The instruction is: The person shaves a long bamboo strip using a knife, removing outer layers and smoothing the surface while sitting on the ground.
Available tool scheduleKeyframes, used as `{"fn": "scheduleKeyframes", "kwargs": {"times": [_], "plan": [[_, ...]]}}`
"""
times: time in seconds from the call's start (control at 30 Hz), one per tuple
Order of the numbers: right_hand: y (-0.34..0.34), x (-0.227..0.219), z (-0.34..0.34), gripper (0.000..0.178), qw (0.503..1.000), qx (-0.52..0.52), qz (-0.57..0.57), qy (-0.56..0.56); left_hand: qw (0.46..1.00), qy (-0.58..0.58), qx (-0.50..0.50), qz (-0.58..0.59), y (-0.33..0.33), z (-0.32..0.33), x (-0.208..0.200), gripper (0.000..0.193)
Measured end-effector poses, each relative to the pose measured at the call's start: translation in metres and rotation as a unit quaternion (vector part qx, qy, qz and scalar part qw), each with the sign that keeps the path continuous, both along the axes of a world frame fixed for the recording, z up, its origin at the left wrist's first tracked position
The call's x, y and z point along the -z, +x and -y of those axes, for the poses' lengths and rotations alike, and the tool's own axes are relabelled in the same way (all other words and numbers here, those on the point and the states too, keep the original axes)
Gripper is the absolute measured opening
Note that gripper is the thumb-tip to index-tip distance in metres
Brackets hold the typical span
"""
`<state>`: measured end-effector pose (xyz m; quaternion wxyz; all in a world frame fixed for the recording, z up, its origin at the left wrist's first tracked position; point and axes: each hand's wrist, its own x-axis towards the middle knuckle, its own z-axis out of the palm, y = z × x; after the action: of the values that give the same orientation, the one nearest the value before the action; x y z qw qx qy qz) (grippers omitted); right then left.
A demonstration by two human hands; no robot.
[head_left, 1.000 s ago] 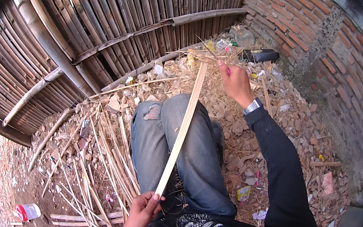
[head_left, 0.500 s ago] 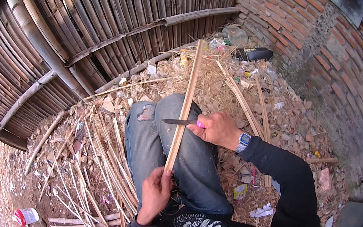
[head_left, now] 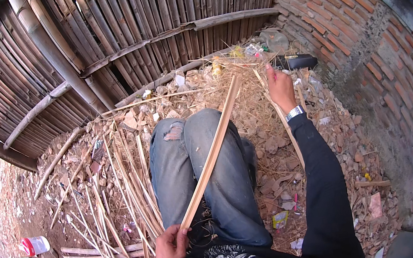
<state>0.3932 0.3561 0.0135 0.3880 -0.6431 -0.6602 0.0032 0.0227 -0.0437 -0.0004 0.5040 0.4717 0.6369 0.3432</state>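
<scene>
My left hand (head_left: 170, 251) pinches the lower end of a long pale bamboo strip (head_left: 211, 162). The strip slants up and away to the right, across my right knee in worn blue jeans (head_left: 224, 190). Its far end is free. My right hand (head_left: 281, 90), with a metal-banded watch (head_left: 295, 113) at the wrist, is stretched out beyond the strip's far end, off to its right. Its fingers are closed around the pink-handled knife, which the hand almost wholly hides; the blade does not show.
Several split bamboo strips (head_left: 130, 192) lie left of my legs, others (head_left: 284, 123) to the right. Rubble and shavings cover the ground. A bamboo fence (head_left: 148, 15) stands ahead, a brick wall (head_left: 357, 39) at right. A red-and-white tub (head_left: 35, 245) sits far left; a black case (head_left: 296, 61) lies by the wall.
My right hand has moved forward and right, away from the middle of the strip, taking the knife with it. The left hand has come slightly down and left, still gripping the strip.
</scene>
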Motion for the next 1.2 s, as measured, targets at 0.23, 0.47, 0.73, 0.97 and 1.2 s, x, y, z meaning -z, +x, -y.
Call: {"fn": "scheduleKeyframes", "kwargs": {"times": [0.23,0.47,0.73,0.97,1.2], "plan": [[-0.083,-0.009,0.117,0.063,0.974,-0.214,0.046,-0.062,0.996,0.075,0.021,-0.049,0.019,-0.060,-0.002,0.023],[-0.093,-0.004,0.147,0.056,0.953,-0.269,0.141,-0.002,0.991,0.109,0.005,-0.080,0.025,-0.057,-0.004,0.024],[-0.011,-0.007,0.010,0.077,0.997,0.001,0.045,-0.057,1.000,-0.022,0.007,0.009,-0.037,0.027,0.015,0.022],[-0.048,-0.020,0.057,0.065,0.982,-0.170,-0.074,-0.046,1.000,-0.012,0.028,0.008,-0.043,0.015,0.015,0.022],[-0.079,-0.029,0.094,0.037,0.948,-0.297,-0.103,-0.046,1.000,-0.008,0.023,0.004,-0.051,0.010,0.023,0.020]]}}
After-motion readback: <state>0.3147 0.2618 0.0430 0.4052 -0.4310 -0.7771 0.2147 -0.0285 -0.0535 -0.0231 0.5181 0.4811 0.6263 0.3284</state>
